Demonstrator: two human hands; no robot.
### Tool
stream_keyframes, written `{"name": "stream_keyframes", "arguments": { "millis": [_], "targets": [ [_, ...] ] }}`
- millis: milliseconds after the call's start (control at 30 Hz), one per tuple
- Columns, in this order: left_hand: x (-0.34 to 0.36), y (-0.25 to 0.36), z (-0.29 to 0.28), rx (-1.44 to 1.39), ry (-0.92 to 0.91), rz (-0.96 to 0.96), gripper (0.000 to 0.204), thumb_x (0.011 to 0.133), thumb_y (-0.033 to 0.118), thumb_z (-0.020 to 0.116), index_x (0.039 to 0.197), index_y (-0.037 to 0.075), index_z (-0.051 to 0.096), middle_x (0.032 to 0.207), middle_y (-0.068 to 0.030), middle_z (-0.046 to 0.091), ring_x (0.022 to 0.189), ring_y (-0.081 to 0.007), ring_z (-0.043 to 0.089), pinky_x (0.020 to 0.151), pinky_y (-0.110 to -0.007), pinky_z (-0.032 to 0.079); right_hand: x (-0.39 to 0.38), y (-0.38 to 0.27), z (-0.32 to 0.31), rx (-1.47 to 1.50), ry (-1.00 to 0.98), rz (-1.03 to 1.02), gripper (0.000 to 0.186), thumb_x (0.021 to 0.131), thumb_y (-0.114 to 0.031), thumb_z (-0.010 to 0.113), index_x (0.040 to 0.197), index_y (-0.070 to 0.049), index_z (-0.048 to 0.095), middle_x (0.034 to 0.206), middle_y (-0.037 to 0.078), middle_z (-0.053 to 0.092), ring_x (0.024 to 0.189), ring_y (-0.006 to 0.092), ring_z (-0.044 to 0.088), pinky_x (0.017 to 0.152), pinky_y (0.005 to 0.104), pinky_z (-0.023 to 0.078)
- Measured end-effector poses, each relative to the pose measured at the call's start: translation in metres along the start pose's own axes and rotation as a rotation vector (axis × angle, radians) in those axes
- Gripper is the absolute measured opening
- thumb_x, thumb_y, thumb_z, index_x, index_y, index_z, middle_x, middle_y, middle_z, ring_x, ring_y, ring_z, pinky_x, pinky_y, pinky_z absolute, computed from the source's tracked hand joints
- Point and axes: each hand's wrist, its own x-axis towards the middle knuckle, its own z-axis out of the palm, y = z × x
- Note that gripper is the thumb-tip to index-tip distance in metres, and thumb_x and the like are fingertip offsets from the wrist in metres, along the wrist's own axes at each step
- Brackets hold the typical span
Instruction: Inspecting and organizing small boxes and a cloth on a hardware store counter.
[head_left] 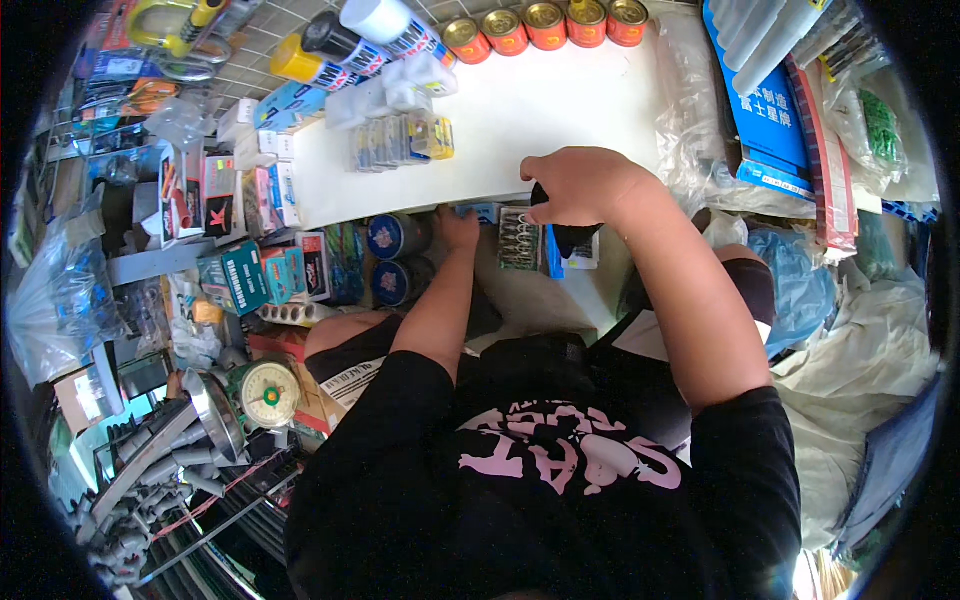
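Black shirt (545, 545) foremost; black item (577, 240) in right grip (588, 187), protruding below

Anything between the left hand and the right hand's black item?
Yes, in this view: a blue packet, then a pack of pale loops, lie between the left hand and the black item; depth is unclear.

A head-worn fisheye looks down closely over both hands (590, 184).

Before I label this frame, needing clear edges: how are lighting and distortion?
Head view: the fisheye curves the scene inside a black rim; the white tabletop is bright, the right hand standing out against it; the black shirt shows little fold detail; glare shows at lower right.
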Motion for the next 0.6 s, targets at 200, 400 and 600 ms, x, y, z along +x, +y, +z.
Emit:
{"name": "stream_keyframes", "arguments": {
  "millis": [200, 400, 600],
  "targets": [
    [-0.008, 0.088, -0.032, 0.645, -0.525, 0.028, 0.066, 0.088, 0.030, 0.066, 0.148, 0.004, 0.052, 0.134, -0.0230, 0.066, 0.126, -0.0375, 0.061, 0.108, -0.045, 0.048, 0.002, 0.006, 0.003, 0.071, 0.042, -0.001, 0.076, 0.083, -0.030, 0.080, 0.149, -0.012, 0.045, 0.116, 0.021, 0.068, 0.112, 0.0396, 0.067, 0.096, 0.0480, 0.053],
    [-0.045, 0.244, -0.128, 0.768, -1.585, 0.379, 0.043, 0.095, 0.023, 0.065, 0.137, 0.013, 0.065, 0.121, -0.0146, 0.072, 0.112, -0.0269, 0.068, 0.098, -0.040, 0.052, 0.001, 0.004, 0.000, 0.050, 0.058, -0.019, 0.087, 0.077, -0.024, 0.083, 0.153, -0.015, 0.042, 0.121, 0.021, 0.066, 0.115, 0.0387, 0.065, 0.098, 0.0469, 0.052],
    [0.015, 0.320, -0.266, 0.818, -0.981, 0.406, 0.024, 0.091, 0.022, 0.073, 0.110, 0.009, 0.077, 0.093, -0.0119, 0.075, 0.083, -0.0224, 0.070, 0.078, -0.036, 0.055, -0.002, 0.005, -0.005, 0.062, 0.041, -0.001, 0.083, 0.078, -0.026, 0.082, 0.152, -0.014, 0.044, 0.120, 0.021, 0.066, 0.115, 0.0389, 0.065, 0.098, 0.0469, 0.052]
  ]
}}
